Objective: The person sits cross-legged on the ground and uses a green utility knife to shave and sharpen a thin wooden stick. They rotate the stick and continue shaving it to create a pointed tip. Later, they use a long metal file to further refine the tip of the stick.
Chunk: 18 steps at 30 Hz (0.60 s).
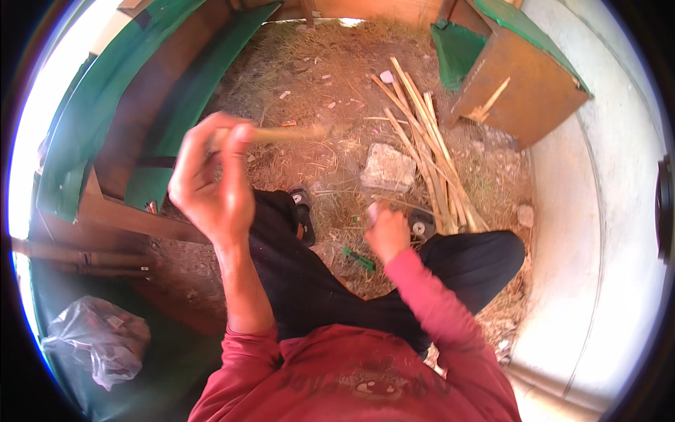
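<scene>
Head view: person sits low, dark trousers bent at the knees, red shirt at the lower edge. Left hand raised left of centre, well above the ground, pinching one end of a short wooden stick between thumb and fingers. Stick points rightward, roughly level across the picture; its far end smears with motion blur. Right hand lower, right of centre, over the lap side of a pale stone block. Its fingers look curled in; cannot tell how tightly, or whether they close on anything.

Just right of the block, a loose bundle of long split sticks, crossing one another, lower ends by the right knee. Green-handled tool on the littered ground, below and left of the right hand. Dark sandal by the left leg, partly hidden.

Edges: green-covered wooden box upper right; pale curved wall far right; clear plastic bag, crumpled, lower left, contents unclear.
</scene>
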Tool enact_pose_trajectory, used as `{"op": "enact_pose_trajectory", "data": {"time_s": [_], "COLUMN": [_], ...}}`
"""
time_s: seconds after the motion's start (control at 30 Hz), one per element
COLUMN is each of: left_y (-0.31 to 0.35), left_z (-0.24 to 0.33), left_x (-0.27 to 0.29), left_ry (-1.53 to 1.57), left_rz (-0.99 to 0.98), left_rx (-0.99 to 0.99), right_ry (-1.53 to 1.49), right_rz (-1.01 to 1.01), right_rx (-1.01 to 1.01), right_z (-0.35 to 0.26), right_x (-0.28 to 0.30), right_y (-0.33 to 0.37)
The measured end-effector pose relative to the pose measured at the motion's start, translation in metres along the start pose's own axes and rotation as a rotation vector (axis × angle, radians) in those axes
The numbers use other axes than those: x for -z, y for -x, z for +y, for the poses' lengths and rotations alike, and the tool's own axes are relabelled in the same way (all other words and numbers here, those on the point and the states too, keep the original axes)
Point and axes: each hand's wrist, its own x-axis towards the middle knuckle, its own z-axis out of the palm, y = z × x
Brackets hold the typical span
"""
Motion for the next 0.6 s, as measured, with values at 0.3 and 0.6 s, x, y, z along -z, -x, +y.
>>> {"op": "enact_pose_trajectory", "data": {"time_s": [0.3, 0.6], "left_y": [0.002, -0.002], "left_z": [-0.03, -0.034], "left_x": [0.018, 0.02], "left_ry": [0.288, 0.341], "left_rz": [-0.011, -0.158], "left_rx": [0.046, -0.08], "right_ry": [-0.349, -0.692], "right_rz": [0.107, 0.033], "right_rx": [-0.087, 0.146], "right_z": [0.028, -0.047], "right_x": [0.013, 0.047], "right_y": [0.007, 0.029]}}
